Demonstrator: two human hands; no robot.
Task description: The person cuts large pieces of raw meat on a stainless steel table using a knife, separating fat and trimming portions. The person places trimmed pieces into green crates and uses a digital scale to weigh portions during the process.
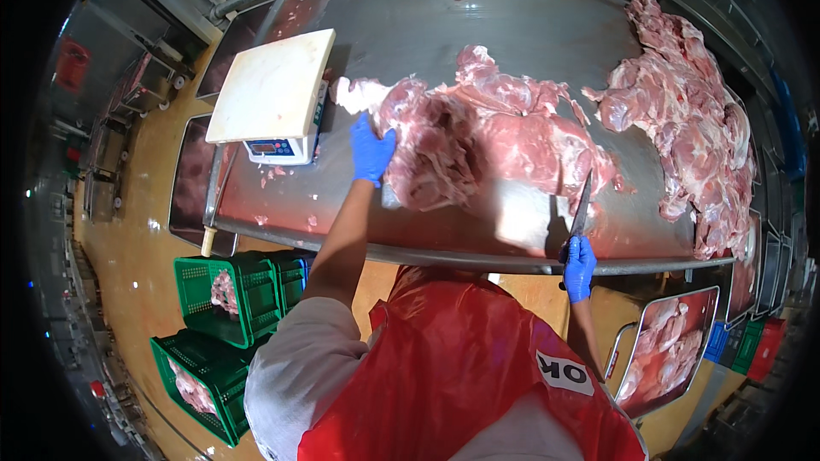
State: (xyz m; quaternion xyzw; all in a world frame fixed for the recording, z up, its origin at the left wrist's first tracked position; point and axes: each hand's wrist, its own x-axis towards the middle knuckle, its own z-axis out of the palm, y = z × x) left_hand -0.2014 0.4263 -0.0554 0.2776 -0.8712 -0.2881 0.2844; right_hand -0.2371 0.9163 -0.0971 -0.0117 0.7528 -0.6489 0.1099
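My left hand [372, 150], in a blue glove, grips the left edge of a ragged piece of raw meat [431, 158] on the steel table [384, 21]. Its thumb and fingers lie against the meat, and some fingertips are hidden. My right hand [579, 270], also gloved in blue, is closed around the handle of a knife [582, 209] at the table's near edge. The blade points away from me, its tip by a flatter pink piece of meat [538, 149]. That piece adjoins the one at my left hand.
A digital scale [275, 148] with a white board [269, 90] on top stands at the left. Large meat pieces [675, 124] are heaped at the right. Green crates [243, 286] holding meat sit below left. A steel bin of meat [670, 346] stands below right. A pale-handled tool [208, 241] overhangs the left edge.
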